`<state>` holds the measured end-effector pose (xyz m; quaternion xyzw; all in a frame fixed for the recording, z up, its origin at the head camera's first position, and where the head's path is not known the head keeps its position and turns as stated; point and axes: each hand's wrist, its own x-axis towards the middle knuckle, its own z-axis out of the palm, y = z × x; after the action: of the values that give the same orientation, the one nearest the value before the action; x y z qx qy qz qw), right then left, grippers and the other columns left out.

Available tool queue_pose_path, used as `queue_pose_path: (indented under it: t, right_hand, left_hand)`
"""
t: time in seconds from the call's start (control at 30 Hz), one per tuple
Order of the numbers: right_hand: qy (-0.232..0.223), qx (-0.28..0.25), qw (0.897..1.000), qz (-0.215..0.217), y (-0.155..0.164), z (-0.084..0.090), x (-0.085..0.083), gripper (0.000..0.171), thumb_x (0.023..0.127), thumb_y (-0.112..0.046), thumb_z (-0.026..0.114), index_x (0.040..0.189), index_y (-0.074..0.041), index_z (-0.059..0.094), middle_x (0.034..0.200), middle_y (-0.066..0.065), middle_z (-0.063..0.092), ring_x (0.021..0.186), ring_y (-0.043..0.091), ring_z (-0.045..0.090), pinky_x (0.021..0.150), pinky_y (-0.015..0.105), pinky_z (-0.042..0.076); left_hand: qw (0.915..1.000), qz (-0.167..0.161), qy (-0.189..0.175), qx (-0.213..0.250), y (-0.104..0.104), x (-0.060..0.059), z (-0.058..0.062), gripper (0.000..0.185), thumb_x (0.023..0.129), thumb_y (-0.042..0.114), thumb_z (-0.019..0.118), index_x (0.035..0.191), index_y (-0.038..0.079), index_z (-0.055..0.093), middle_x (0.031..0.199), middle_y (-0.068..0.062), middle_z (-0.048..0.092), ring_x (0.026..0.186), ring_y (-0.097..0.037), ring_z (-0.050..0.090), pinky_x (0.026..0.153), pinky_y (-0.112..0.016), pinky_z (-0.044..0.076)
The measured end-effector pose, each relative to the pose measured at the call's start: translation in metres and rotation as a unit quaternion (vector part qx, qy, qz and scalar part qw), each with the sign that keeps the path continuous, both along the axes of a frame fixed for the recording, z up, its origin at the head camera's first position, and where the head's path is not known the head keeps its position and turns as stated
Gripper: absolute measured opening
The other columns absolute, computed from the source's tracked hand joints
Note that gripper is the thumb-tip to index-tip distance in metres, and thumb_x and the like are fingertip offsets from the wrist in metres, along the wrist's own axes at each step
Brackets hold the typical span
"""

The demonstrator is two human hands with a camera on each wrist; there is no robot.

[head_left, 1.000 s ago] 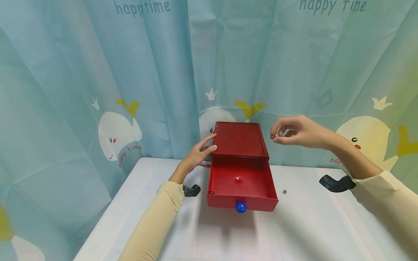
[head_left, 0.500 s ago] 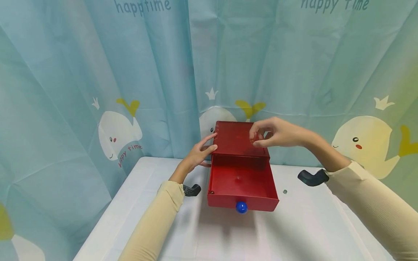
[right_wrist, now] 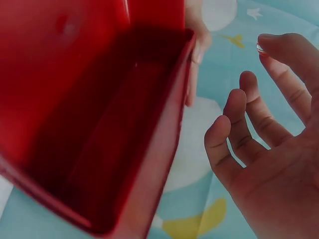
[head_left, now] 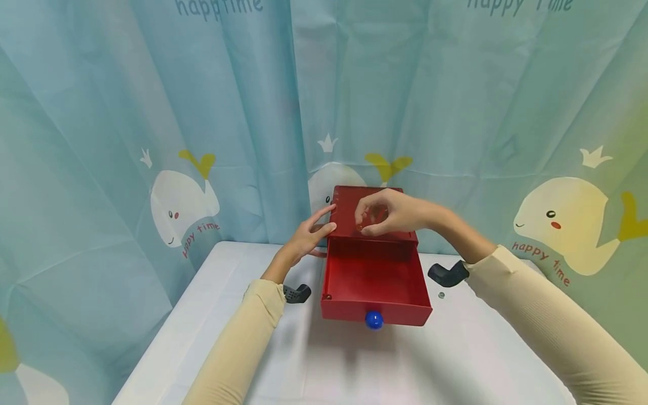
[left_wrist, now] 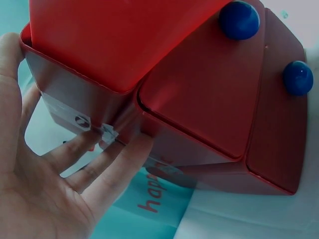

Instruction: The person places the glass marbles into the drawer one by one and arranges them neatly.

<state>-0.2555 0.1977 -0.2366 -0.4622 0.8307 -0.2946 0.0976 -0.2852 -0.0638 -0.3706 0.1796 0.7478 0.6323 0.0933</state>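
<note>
A red drawer box point(head_left: 346, 205) stands at the back of the white table point(head_left: 212, 337). Its top drawer point(head_left: 400, 314), with a blue knob point(head_left: 373, 319), is pulled out and looks empty inside. My left hand point(head_left: 324, 222) lies flat with straight fingers point(left_wrist: 107, 164) against the box's left side. Over the box's front edge, above the back of the drawer, my right hand point(head_left: 361, 222) pinches a small orange-red bead point(head_left: 359, 227) between thumb and forefinger. In the left wrist view the box point(left_wrist: 199, 99) shows two more blue knobs point(left_wrist: 298, 77) below the pulled-out drawer. The right wrist view looks into the drawer point(right_wrist: 149, 164).
A small round bead point(head_left: 441, 294) lies on the table right of the drawer. A blue curtain with whale prints point(head_left: 182, 205) hangs close behind and around the table. Black wrist mounts point(head_left: 297, 293) sit by both sleeves.
My right hand has carried the bead leftward, from right of the box to above its front edge and the drawer. The left hand and box have stayed put.
</note>
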Motion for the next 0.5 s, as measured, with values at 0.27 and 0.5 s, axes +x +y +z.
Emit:
queue_pose_path:
  t: [0.27, 0.5]
  right_hand:
    - [-0.007, 0.006, 1.000, 0.020, -0.021, -0.017, -0.003, 0.012, 0.091, -0.014, 0.078, 0.100, -0.019, 0.072, 0.092, -0.003, 0.069, 0.083, 0.021, 0.065, 0.076, 0.039, 0.060]
    - [0.007, 0.013, 1.000, 0.026, -0.031, -0.025, -0.004, 0.013, 0.090, -0.017, 0.079, 0.101, -0.021, 0.072, 0.090, -0.005, 0.069, 0.081, 0.019, 0.064, 0.076, 0.036, 0.059]
  left_hand:
    - [1.0000, 0.001, -0.001, -0.006, 0.000, 0.001, 0.001, 0.062, 0.100, 0.041, 0.062, 0.158, 0.041, 0.038, 0.156, -0.016, 0.046, 0.135, -0.039, 0.052, 0.081, -0.056, 0.060]
    - [1.0000, -0.002, -0.001, -0.006, -0.001, 0.001, 0.003, 0.060, 0.101, 0.041, 0.061, 0.157, 0.041, 0.039, 0.155, -0.016, 0.048, 0.136, -0.037, 0.052, 0.082, -0.056, 0.060]
